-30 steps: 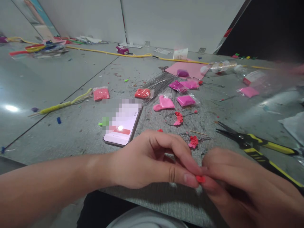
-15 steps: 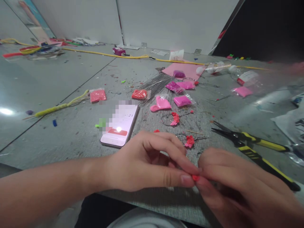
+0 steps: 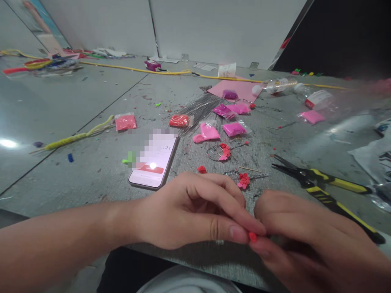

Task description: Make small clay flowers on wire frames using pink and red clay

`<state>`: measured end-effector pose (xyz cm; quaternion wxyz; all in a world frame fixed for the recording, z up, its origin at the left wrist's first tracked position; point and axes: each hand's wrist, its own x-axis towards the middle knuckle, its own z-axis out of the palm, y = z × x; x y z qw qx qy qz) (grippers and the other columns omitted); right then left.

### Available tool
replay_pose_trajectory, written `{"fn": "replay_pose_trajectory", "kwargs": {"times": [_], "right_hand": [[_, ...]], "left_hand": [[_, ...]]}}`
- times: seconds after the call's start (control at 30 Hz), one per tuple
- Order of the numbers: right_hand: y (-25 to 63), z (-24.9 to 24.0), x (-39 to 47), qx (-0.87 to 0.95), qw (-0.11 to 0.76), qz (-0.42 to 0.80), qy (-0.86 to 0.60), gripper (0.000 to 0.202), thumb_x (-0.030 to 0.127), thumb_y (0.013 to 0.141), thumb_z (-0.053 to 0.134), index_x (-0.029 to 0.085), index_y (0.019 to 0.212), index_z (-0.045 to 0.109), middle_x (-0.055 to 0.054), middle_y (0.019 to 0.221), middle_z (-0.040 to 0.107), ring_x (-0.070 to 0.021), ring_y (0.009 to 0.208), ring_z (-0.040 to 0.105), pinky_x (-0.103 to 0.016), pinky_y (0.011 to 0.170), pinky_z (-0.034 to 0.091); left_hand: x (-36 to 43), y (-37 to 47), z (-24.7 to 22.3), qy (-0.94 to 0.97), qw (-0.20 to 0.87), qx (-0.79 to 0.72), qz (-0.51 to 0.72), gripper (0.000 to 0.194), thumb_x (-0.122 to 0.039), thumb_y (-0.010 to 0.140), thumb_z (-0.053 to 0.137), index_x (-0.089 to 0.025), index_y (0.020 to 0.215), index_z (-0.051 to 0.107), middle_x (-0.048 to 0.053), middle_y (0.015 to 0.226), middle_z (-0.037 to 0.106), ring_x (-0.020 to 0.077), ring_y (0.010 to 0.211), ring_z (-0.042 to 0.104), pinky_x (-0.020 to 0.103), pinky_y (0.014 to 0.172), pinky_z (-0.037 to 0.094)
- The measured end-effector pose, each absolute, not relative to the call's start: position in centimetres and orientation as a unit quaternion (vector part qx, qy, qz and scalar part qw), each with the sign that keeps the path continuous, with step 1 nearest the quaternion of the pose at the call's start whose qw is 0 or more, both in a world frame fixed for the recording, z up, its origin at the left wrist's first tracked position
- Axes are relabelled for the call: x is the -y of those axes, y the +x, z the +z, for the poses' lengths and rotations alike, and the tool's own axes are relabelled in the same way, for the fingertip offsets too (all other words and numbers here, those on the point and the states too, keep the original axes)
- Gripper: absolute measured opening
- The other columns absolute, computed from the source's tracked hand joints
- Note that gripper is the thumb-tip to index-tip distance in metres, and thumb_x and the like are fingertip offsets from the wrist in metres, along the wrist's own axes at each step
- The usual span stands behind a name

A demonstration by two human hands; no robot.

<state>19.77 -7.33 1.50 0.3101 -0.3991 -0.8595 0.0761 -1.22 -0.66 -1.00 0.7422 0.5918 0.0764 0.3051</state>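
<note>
Between the fingertips of both hands is a small red clay piece (image 3: 253, 237), low in the view. My left hand (image 3: 195, 211) comes from the left, thumb and index finger closed on the piece. From the right, my right hand (image 3: 305, 236) pinches the same piece with thumb and forefinger; its other fingers are curled. Just beyond the hands lie a wire form with red and pink clay petals (image 3: 244, 181), a second such wire form (image 3: 225, 151) and a red clay lump (image 3: 202, 169).
A lit phone (image 3: 151, 162) lies left of the hands, black-and-yellow pliers (image 3: 324, 183) to the right. Farther back are pink clay packets (image 3: 235, 129), a red packet (image 3: 180, 120), thin wires (image 3: 200, 108), pink paper (image 3: 244, 87) and plastic bottles (image 3: 279, 85).
My left index fingertip has moved right and slightly down, and the red piece sits a little lower. More of the red lump beyond my left hand shows.
</note>
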Motion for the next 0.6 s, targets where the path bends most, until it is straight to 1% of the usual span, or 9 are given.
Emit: {"fn": "replay_pose_trajectory", "kwargs": {"times": [0.07,0.2,0.27,0.33,0.43,0.5,0.6], "right_hand": [[20.09,1.58,7.14,0.875,0.29,0.108,-0.372,0.036,0.035,0.106,0.054,0.025,0.071,0.056,0.005,0.055,0.059,-0.0071,0.048,0.061,-0.013,0.041,0.046],[20.43,1.71,6.61,0.876,0.281,0.117,-0.373,0.046,0.043,0.107,0.05,0.024,0.066,0.057,0.005,0.053,0.058,-0.0047,0.04,0.054,-0.012,0.037,0.042],[20.43,1.68,6.38,0.874,0.279,0.126,-0.378,0.048,0.045,0.107,0.051,0.023,0.065,0.058,0.006,0.053,0.058,-0.0038,0.041,0.055,-0.01,0.039,0.043],[20.41,1.51,6.3,0.865,0.281,0.139,-0.392,0.048,0.048,0.105,0.053,0.023,0.065,0.06,0.006,0.054,0.059,-0.0038,0.045,0.058,-0.009,0.042,0.045],[20.47,1.08,6.4,0.852,0.28,0.155,-0.414,0.045,0.051,0.102,0.058,0.024,0.067,0.065,0.006,0.056,0.062,-0.0051,0.049,0.063,-0.01,0.044,0.048],[20.52,0.86,6.51,0.849,0.274,0.162,-0.422,0.043,0.051,0.101,0.06,0.024,0.068,0.067,0.006,0.057,0.063,-0.006,0.049,0.063,-0.012,0.044,0.05],[20.44,0.83,6.56,0.842,0.29,0.148,-0.43,0.049,0.052,0.103,0.056,0.024,0.064,0.062,0.006,0.054,0.061,-0.0061,0.046,0.061,-0.012,0.042,0.048]], "left_hand": [[0.65,-1.22,-1.03,0.59,0.744,-0.075,0.305,0.027,0.001,0.082,0.077,-0.016,0.102,0.085,0.004,0.092,0.064,0.0064,0.081,0.064,0.015,0.079,0.056],[0.57,-1.23,-0.95,0.582,0.754,-0.069,0.298,0.035,0.007,0.077,0.078,-0.018,0.101,0.085,0.004,0.091,0.063,0.0072,0.081,0.064,0.015,0.078,0.057],[0.51,-1.24,-0.88,0.578,0.759,-0.071,0.293,0.035,0.007,0.076,0.079,-0.018,0.099,0.086,0.003,0.09,0.062,0.007,0.08,0.064,0.014,0.077,0.057],[0.49,-1.26,-0.83,0.575,0.76,-0.081,0.293,0.037,0.008,0.074,0.08,-0.018,0.098,0.086,0.003,0.089,0.062,0.0065,0.08,0.063,0.012,0.076,0.056],[0.6,-1.3,-0.76,0.566,0.762,-0.092,0.301,0.04,0.012,0.072,0.079,-0.019,0.096,0.086,0.001,0.088,0.062,0.0057,0.078,0.063,0.012,0.076,0.056],[0.7,-1.29,-0.7,0.555,0.769,-0.093,0.304,0.041,0.013,0.071,0.078,-0.019,0.095,0.086,0.001,0.088,0.061,0.0049,0.076,0.063,0.013,0.074,0.056],[0.74,-1.23,-0.66,0.535,0.78,-0.096,0.309,0.039,0.014,0.069,0.081,-0.018,0.091,0.086,0.0,0.087,0.06,0.0038,0.074,0.063,0.012,0.072,0.056]]}}
